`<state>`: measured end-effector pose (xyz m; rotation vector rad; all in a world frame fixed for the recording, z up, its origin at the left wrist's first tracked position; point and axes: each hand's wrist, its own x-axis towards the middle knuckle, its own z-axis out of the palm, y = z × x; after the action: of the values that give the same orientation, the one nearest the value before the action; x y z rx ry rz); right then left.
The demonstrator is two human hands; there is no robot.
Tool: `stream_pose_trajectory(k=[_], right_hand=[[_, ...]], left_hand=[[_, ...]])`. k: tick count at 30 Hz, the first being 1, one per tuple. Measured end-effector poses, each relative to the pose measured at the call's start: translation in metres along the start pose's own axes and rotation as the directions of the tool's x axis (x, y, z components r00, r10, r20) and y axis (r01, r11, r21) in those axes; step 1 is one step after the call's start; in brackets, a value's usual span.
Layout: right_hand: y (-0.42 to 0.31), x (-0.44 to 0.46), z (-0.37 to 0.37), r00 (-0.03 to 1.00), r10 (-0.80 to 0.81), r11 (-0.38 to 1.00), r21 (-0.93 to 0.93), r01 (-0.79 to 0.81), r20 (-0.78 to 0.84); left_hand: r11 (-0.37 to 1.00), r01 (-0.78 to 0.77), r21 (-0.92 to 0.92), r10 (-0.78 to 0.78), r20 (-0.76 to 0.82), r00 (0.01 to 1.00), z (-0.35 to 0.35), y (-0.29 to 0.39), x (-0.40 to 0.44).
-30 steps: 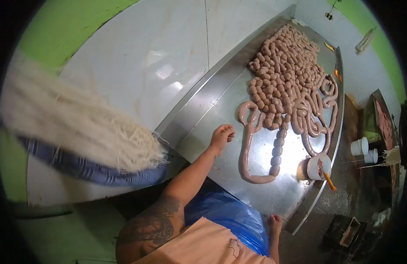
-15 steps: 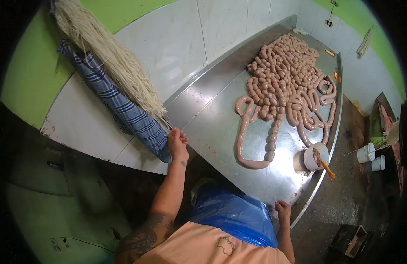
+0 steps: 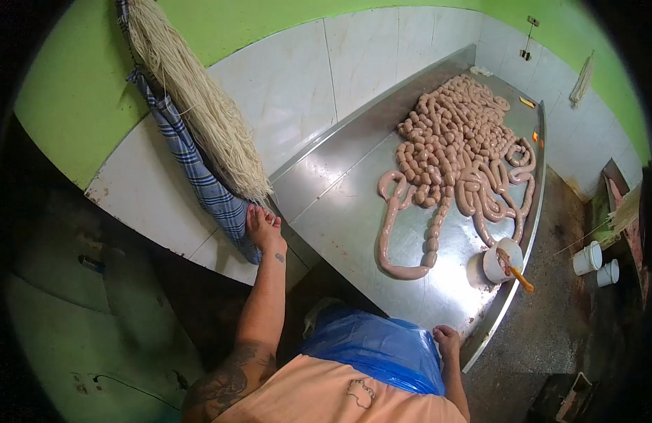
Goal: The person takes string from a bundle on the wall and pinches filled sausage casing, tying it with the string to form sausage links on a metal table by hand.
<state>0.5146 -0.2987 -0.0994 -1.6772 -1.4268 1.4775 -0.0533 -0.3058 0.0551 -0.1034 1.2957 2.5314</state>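
My left hand [image 3: 264,227] is at the lower end of a blue plaid cloth [image 3: 191,166] that hangs on the wall, its fingers closed on the cloth's edge. A thick bundle of cream string [image 3: 199,99] hangs beside the cloth, its loose ends just above my hand. My right hand [image 3: 447,340] is low by the front edge of the metal table [image 3: 326,229], fingers curled, with nothing visible in them. Beyond it, a long chain of pale sausages [image 3: 446,134] is heaped on the table, partly tied into short links. One untied length [image 3: 384,236] loops toward me.
A white tub [image 3: 496,262] with meat residue and an orange-handled tool [image 3: 522,280] stands near the table's right rim. Two white buckets [image 3: 588,259] are on the floor to the right. More string [image 3: 583,81] hangs on the far wall. A blue plastic apron [image 3: 372,349] covers my front.
My left hand has moved left onto the cloth's lower edge, and the cloth looks narrower and more bunched. My right hand has shifted slightly. The view has tilted up a little.
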Motion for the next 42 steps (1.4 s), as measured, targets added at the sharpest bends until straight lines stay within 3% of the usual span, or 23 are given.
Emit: stream_pose_trajectory(k=[11,12,14,16,17,18,19,21,24,26,28,30,31,32,33,34,35,36,38,39,40,41,42], right_hand=[[0.002,-0.005,0.010,0.998,0.014,1.000,-0.021,-0.013,0.061],[-0.002,-0.006,0.011,0.997,0.024,0.995,0.099,-0.031,0.074],[-0.012,-0.006,0.015,0.997,0.042,0.973,0.225,-0.056,0.066],[-0.028,-0.001,0.022,0.991,-0.030,0.994,0.106,0.016,0.132],[-0.046,0.000,0.027,0.985,-0.065,0.995,0.082,0.052,0.160],[-0.064,0.004,0.035,0.979,-0.095,0.995,0.059,0.086,0.183],[-0.081,0.008,0.042,0.979,-0.116,0.986,-0.096,0.133,0.166],[-0.103,0.016,0.054,0.972,-0.189,0.973,-0.103,0.204,0.140],[-0.106,0.030,0.056,0.919,-0.387,0.914,-0.094,0.394,0.079],[-0.108,0.035,0.043,0.915,-0.387,0.904,-0.152,0.400,0.111],[-0.113,0.037,0.032,0.910,-0.385,0.887,-0.209,0.411,0.156],[-0.121,0.039,0.025,0.889,-0.406,0.828,-0.328,0.455,0.209],[-0.124,0.039,0.021,0.900,-0.392,0.834,-0.340,0.435,0.191],[-0.124,0.041,0.019,0.918,-0.392,0.889,-0.280,0.361,-0.059],[-0.127,0.044,0.016,0.882,-0.358,0.930,-0.203,0.308,-0.305],[-0.129,0.044,0.014,0.881,-0.348,0.933,-0.207,0.293,-0.322],[-0.133,0.042,0.014,0.886,-0.440,0.872,-0.303,0.384,-0.143],[-0.148,0.039,0.014,0.863,-0.503,0.791,-0.373,0.484,0.052],[-0.175,0.036,0.015,0.851,-0.524,0.806,-0.305,0.508,0.031],[-0.188,0.043,0.010,0.842,-0.533,0.824,-0.278,0.494,-0.082],[-0.196,0.049,0.006,0.824,-0.530,0.841,-0.248,0.482,-0.197],[-0.190,0.059,0.005,0.831,-0.463,0.883,-0.243,0.402,-0.308],[-0.179,0.068,0.008,0.831,-0.453,0.888,-0.243,0.390,-0.323]], left_hand=[[0.991,-0.041,0.126,0.049,-0.068,0.996,0.006,0.005,0.021],[0.991,-0.037,0.128,0.045,-0.062,0.997,-0.001,-0.004,0.028],[0.966,0.211,0.149,-0.217,0.027,0.976,-0.014,-0.028,0.029],[0.861,0.390,0.326,-0.465,0.196,0.864,-0.025,-0.077,-0.005],[0.741,0.479,0.471,-0.632,0.249,0.733,-0.028,-0.106,-0.038],[0.634,0.442,0.635,-0.743,0.342,0.575,-0.034,-0.134,-0.076],[0.511,0.425,0.747,-0.853,0.383,0.353,-0.037,-0.154,-0.120],[0.289,0.379,0.879,-0.950,0.311,0.002,-0.049,-0.199,-0.186],[0.167,0.246,0.955,-0.963,0.212,-0.168,-0.025,-0.196,-0.242],[0.133,0.222,0.966,-0.952,0.187,-0.242,-0.013,-0.198,-0.246],[0.098,0.025,0.995,-0.975,0.101,-0.198,0.000,-0.202,-0.247],[0.048,0.019,0.999,-0.959,0.052,-0.278,0.013,-0.209,-0.247],[0.189,-0.099,0.977,-0.938,0.150,-0.311,0.023,-0.207,-0.248],[0.330,-0.207,0.921,-0.902,0.243,-0.356,0.036,-0.202,-0.250],[0.332,-0.208,0.920,-0.896,0.238,-0.376,0.053,-0.194,-0.252],[0.592,-0.215,0.777,-0.798,0.527,-0.293,0.069,-0.184,-0.254],[0.793,-0.245,0.558,-0.605,0.767,-0.211,0.084,-0.182,-0.255],[0.794,-0.239,0.559,-0.606,0.763,-0.227,0.099,-0.191,-0.253],[0.935,-0.355,-0.006,-0.091,0.962,-0.257,0.115,-0.206,-0.250],[0.880,-0.311,0.360,-0.450,0.841,-0.300,0.109,-0.218,-0.246],[0.880,-0.304,0.364,-0.453,0.835,-0.312,0.106,-0.233,-0.242],[0.717,-0.175,0.674,-0.687,0.642,-0.341,0.110,-0.243,-0.240],[0.438,-0.066,0.897,-0.833,0.377,-0.406,0.120,-0.243,-0.238]])
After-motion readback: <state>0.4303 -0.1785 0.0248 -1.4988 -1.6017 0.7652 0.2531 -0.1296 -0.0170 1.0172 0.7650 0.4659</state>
